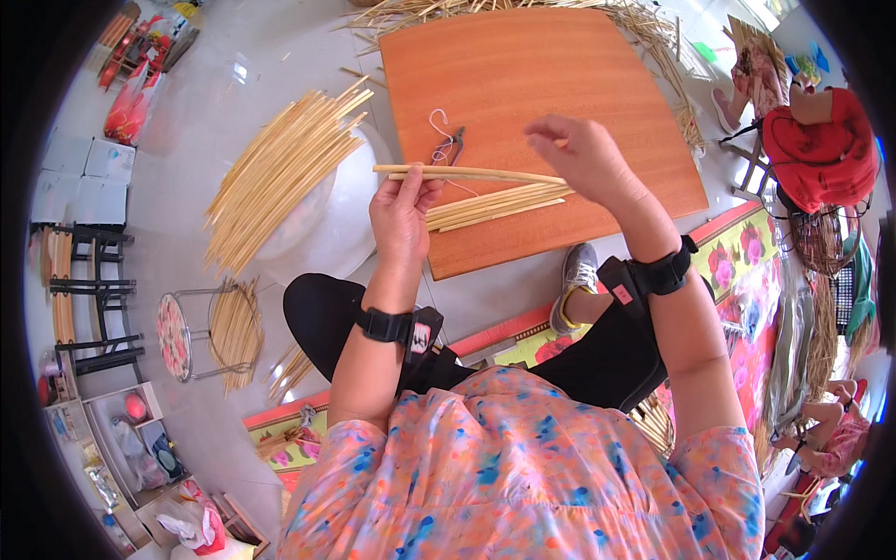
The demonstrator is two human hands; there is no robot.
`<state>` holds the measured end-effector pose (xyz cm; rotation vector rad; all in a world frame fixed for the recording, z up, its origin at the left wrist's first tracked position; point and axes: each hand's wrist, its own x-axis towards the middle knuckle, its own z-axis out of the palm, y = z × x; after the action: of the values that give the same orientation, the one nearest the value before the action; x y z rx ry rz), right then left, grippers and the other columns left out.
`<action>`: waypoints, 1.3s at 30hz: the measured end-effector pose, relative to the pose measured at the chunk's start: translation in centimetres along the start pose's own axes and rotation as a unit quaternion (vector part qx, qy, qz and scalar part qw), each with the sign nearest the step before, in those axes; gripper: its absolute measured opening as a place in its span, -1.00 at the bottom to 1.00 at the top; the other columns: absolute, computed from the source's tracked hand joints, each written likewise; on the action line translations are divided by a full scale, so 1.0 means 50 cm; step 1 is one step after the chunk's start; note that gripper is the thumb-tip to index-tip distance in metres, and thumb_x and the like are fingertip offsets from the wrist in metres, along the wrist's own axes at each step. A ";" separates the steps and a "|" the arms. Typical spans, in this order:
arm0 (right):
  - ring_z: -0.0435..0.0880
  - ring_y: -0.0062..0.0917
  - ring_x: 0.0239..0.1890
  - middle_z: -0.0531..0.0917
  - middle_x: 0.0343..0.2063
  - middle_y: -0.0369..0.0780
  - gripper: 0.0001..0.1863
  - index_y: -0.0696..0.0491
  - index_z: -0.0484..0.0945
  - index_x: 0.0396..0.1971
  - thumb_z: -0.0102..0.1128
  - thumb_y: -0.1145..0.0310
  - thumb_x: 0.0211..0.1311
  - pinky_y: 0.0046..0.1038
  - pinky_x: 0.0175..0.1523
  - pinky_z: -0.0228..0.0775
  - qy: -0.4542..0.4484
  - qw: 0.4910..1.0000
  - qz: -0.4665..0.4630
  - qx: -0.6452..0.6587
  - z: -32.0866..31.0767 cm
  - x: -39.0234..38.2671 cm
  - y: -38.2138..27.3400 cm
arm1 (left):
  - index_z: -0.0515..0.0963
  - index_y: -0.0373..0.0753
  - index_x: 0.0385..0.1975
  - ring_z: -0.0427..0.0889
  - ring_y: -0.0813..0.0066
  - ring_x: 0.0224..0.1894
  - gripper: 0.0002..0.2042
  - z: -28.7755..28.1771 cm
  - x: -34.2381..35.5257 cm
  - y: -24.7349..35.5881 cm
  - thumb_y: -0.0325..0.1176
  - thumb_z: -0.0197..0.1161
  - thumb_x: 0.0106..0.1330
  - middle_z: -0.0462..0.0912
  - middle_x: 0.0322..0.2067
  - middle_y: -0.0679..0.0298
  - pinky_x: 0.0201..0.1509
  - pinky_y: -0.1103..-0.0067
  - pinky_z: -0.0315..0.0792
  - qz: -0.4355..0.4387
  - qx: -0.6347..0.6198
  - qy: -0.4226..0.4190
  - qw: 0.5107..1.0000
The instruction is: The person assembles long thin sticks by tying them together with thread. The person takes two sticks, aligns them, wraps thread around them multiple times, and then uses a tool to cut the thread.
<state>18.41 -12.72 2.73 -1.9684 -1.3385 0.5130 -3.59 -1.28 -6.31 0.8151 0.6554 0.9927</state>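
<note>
My left hand [401, 215] grips pale straw sticks [485, 174] that lie crosswise above the wooden board. My right hand [579, 154] is raised over their right end, fingers loosely apart, with nothing visible in them. More sticks [499, 208] lie on the orange-brown board [532, 75] beneath my hands. Dark pliers [446, 147] and a pale looped cord [439, 119] rest left of centre on the board.
A big pile of sticks [280, 173] sits on a white round surface [331, 238] at left. A stool [173, 336], folded black chairs [89, 285] and floral mats [733, 243] surround me. Co-workers [817, 149] sit at right. Loose straw [653, 37] lies behind the board.
</note>
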 end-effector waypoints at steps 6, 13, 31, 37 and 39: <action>0.58 -0.48 -0.45 0.64 -0.49 -0.16 -0.77 0.16 0.61 -0.18 0.10 0.34 0.32 -0.43 -0.28 0.42 -0.155 0.988 -0.028 0.002 0.010 -0.041 -0.062 | 0.59 -0.33 -0.21 0.68 0.52 -0.36 -0.85 0.055 -0.056 0.093 -0.39 0.26 0.34 0.68 -0.36 0.24 -0.23 0.63 0.58 -0.001 0.022 -0.018 1.000; 0.51 -0.59 -0.51 0.58 -0.57 -0.25 -0.79 0.16 0.62 -0.21 0.09 0.35 0.34 -0.49 -0.35 0.38 -0.211 0.976 -0.047 0.024 0.009 -0.050 -0.075 | 0.59 -0.34 -0.20 0.68 0.52 -0.36 -0.84 0.049 -0.078 0.116 -0.39 0.24 0.35 0.68 -0.36 0.23 -0.23 0.63 0.59 0.006 0.027 -0.022 0.999; 0.50 -0.36 -0.61 0.60 -0.63 -0.12 -0.80 0.17 0.61 -0.41 0.10 0.35 0.26 -0.38 -0.40 0.40 -0.094 0.994 -0.043 0.031 0.044 -0.050 -0.042 | 0.57 -0.33 -0.22 0.67 0.50 -0.31 -0.81 0.023 -0.026 0.097 -0.30 0.22 0.38 0.65 -0.35 0.24 -0.21 0.60 0.58 -0.057 0.023 -0.086 0.994; 0.48 -0.53 -0.64 0.53 -0.68 -0.21 -0.79 0.19 0.59 -0.45 0.11 0.36 0.27 -0.45 -0.46 0.35 0.046 0.996 0.040 0.061 -0.028 -0.016 -0.022 | 0.57 -0.27 -0.16 0.66 0.45 -0.23 -0.76 0.001 0.156 0.063 -0.23 0.16 0.41 0.64 -0.23 0.26 -0.16 0.54 0.54 -0.064 0.137 -0.117 0.982; 0.46 -0.61 -0.64 0.50 -0.70 -0.25 -0.81 0.18 0.59 -0.43 0.11 0.38 0.28 -0.50 -0.48 0.32 0.080 0.994 0.031 0.070 -0.047 -0.010 -0.023 | 0.60 -0.23 -0.20 0.66 0.43 -0.27 -0.82 -0.005 0.234 0.019 -0.27 0.18 0.39 0.65 -0.24 0.25 -0.19 0.52 0.53 -0.024 0.372 -0.099 0.922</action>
<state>19.02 -13.65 5.13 -1.8991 -1.1159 0.4557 0.56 9.71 -6.98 1.5376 0.8838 0.5867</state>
